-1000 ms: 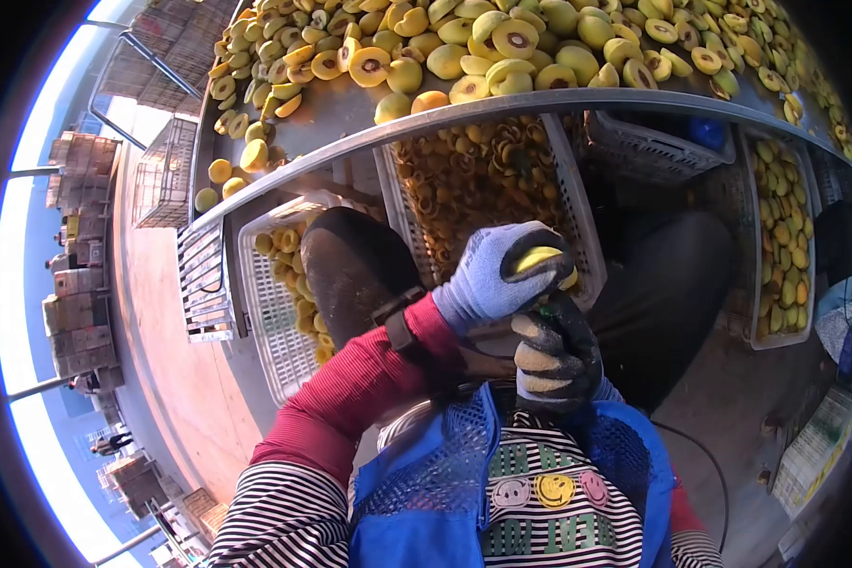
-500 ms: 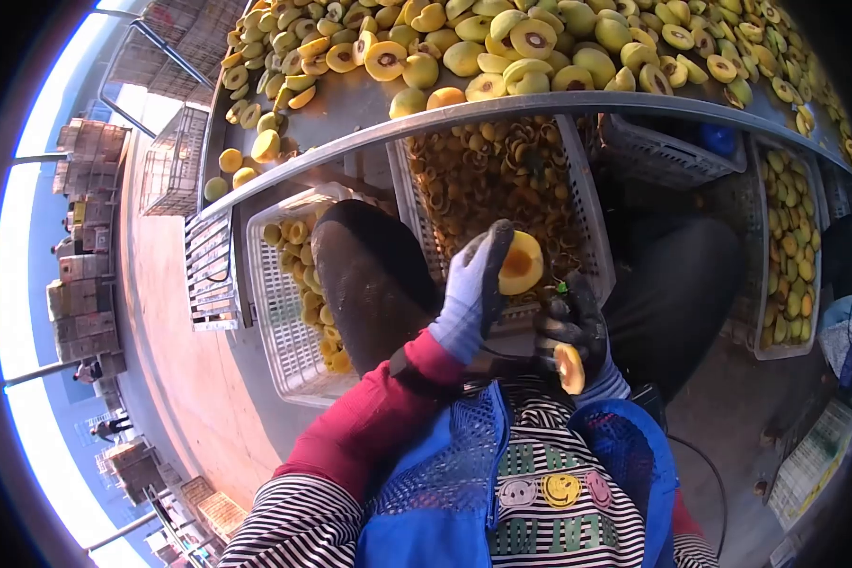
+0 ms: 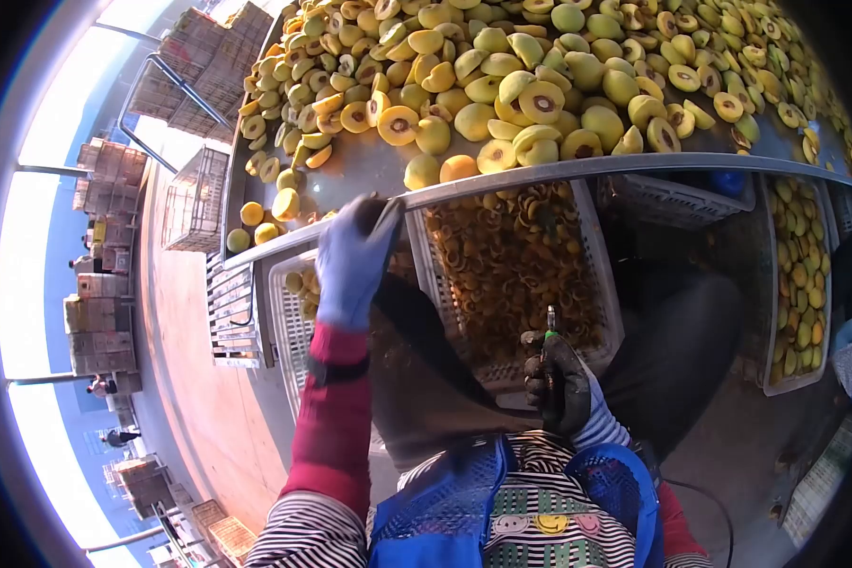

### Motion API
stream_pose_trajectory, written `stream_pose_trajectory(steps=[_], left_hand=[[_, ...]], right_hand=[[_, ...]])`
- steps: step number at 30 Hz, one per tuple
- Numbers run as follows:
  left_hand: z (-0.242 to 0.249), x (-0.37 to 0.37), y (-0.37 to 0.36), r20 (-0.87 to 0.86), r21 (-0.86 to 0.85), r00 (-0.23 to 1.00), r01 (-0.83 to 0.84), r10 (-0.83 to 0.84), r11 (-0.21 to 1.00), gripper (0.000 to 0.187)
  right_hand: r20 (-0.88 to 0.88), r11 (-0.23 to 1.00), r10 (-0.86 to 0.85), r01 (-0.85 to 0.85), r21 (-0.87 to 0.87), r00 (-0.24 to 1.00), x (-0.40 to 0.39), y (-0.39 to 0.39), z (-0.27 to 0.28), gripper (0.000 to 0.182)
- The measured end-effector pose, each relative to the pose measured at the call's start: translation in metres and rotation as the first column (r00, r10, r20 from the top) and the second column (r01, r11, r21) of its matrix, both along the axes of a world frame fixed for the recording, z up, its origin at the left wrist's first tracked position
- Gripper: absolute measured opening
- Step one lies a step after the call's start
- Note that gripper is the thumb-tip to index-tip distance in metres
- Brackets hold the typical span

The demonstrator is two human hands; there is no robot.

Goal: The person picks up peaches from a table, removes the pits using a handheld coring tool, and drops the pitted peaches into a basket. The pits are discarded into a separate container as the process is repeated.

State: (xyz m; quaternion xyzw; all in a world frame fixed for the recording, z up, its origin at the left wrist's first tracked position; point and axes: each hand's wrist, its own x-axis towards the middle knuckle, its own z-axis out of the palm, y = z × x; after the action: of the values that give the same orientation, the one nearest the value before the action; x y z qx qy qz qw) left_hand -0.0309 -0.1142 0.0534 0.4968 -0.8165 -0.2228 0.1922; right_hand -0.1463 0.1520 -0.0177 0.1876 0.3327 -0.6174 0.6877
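Observation:
My left hand (image 3: 358, 254), in a blue-grey glove with dark palm and fingers, is raised at the metal rim (image 3: 502, 178) of the table. Its fingertips are smeared, and I cannot make out anything in them. Lower down, my right hand (image 3: 560, 379), in a dark, dirty glove, is closed around a small hand tool (image 3: 551, 320) with a metal tip and a green part. The tool points up over a crate of fruit scraps (image 3: 506, 284). Beyond the rim lie many yellow-green peaches, whole and halved (image 3: 541, 100), some halves with brown centres.
A white crate (image 3: 289, 284) stands on the left, partly behind my left arm, with cut fruit in it. On the right a crate holds yellow-green fruit (image 3: 797, 284). Another crate (image 3: 677, 194) sits under the table. Stacked crates (image 3: 99, 312) and people are farther left.
My left hand has moved up and left to the table rim; the peach half it held is out of sight. The fruit piece at my right hand is gone, and the tool tip now shows.

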Motion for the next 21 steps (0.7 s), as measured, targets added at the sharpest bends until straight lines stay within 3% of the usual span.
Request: stream_pose_trajectory(steps=[1, 2, 3, 4, 5, 7, 9, 11, 12, 13, 14, 15, 16, 17, 20, 21], left_hand=[[-0.002, -0.024, -0.02, 0.214, -0.089, 0.975, 0.07, -0.049, 0.994, 0.036], [-0.011, -0.045, -0.039, 0.375, -0.139, 0.927, 0.059, -0.003, 0.988, 0.052], [-0.025, -0.061, -0.065, 0.566, -0.026, 0.82, 0.116, -0.081, 0.993, 0.061], [-0.049, -0.067, -0.096, 0.624, 0.056, 0.763, 0.173, -0.17, 0.983, 0.059], [-0.054, -0.07, -0.117, 0.603, 0.147, 0.74, 0.263, -0.297, 0.954, 0.059], [-0.063, -0.062, -0.141, 0.565, 0.169, 0.692, 0.436, -0.449, 0.884, 0.064], [-0.058, -0.056, -0.14, 0.628, 0.176, 0.631, 0.454, -0.455, 0.873, 0.069], [-0.054, -0.047, -0.14, 0.587, 0.091, 0.678, 0.487, -0.442, 0.869, 0.074], [-0.055, -0.043, -0.136, 0.483, 0.055, 0.754, 0.482, -0.446, 0.875, 0.08], [-0.058, -0.038, -0.131, 0.484, 0.06, 0.752, 0.481, -0.447, 0.875, 0.08], [-0.056, -0.036, -0.116, 0.073, 0.209, 0.894, 0.42, -0.442, 0.883, 0.079], [-0.051, -0.036, -0.097, -0.337, 0.366, 0.895, 0.409, -0.291, 0.836, 0.079], [-0.033, -0.04, -0.063, -0.467, 0.447, 0.86, 0.43, -0.205, 0.784, 0.077], [-0.015, -0.044, -0.025, -0.578, 0.518, 0.81, 0.456, -0.097, 0.723, 0.076], [-0.016, -0.038, 0.041, -0.695, 0.643, 0.718, 0.601, 0.032, 0.475, 0.08], [-0.021, -0.039, 0.058, -0.715, 0.662, 0.694, 0.634, 0.082, 0.4, 0.082]], right_hand=[[-0.062, 1.0, 0.03, -0.029, 0.01, 0.998, -0.001, -0.001, 0.001, 0.04], [-0.061, 0.999, 0.029, -0.028, 0.017, 0.998, -0.005, 0.0, -0.007, 0.04], [0.01, 0.999, 0.001, -0.001, -0.035, 1.0, -0.01, 0.004, -0.02, 0.039], [0.082, 0.996, -0.022, 0.029, -0.086, 0.996, -0.014, 0.006, -0.027, 0.038], [0.084, 0.996, -0.029, 0.036, -0.081, 0.996, -0.015, 0.007, -0.028, 0.038], [-0.064, 0.988, -0.104, 0.11, 0.105, 0.993, -0.016, 0.004, -0.028, 0.038], [-0.115, 0.984, -0.111, 0.125, 0.124, 0.987, -0.017, -0.004, -0.021, 0.037], [-0.166, 0.98, -0.106, 0.131, 0.147, 0.98, -0.018, -0.008, -0.018, 0.037], [-0.163, 0.982, -0.1, 0.123, 0.14, 0.982, -0.02, -0.009, -0.018, 0.036], [-0.16, 0.984, -0.095, 0.117, 0.135, 0.982, -0.02, -0.009, -0.019, 0.035], [-0.157, 0.983, -0.096, 0.119, 0.141, 0.983, -0.022, -0.008, -0.018, 0.035], [-0.233, 0.985, -0.045, 0.083, 0.153, 0.971, -0.023, -0.007, -0.016, 0.035], [-0.306, 0.984, 0.007, 0.047, 0.171, 0.952, -0.024, -0.004, -0.013, 0.034], [-0.303, 0.982, 0.007, 0.05, 0.182, 0.953, -0.027, -0.004, -0.004, 0.034], [-0.375, 0.997, 0.038, -0.012, 0.073, 0.926, -0.039, -0.016, 0.028, 0.03], [-0.497, 0.996, 0.075, -0.093, -0.012, 0.865, -0.04, -0.02, 0.036, 0.028]])
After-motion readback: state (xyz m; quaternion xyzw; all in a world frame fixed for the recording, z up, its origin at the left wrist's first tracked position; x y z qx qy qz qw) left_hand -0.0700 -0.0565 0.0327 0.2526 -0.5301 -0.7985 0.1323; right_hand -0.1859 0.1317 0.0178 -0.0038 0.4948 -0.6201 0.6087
